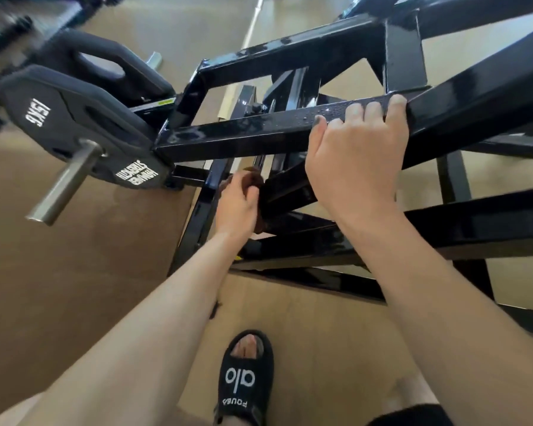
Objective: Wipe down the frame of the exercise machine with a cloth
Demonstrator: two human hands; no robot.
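Observation:
The black steel frame (pixel 234 135) of the exercise machine fills the upper right, its top bar wet with droplets. My right hand (pixel 354 158) grips that top bar, fingers curled over its far edge. Lower down, my left hand (pixel 237 204) holds a dark brown cloth (pixel 254 176) against a slanted inner beam (pixel 290 189) of the frame. Most of the cloth is hidden by the hand and the beam.
Black weight plates (pixel 74 124) marked 15KG sit on a steel peg (pixel 63 182) at the left end of the frame. My foot in a black slipper (pixel 246 376) stands on the wooden floor (pixel 74 272) below. More gym gear lies blurred at the top left.

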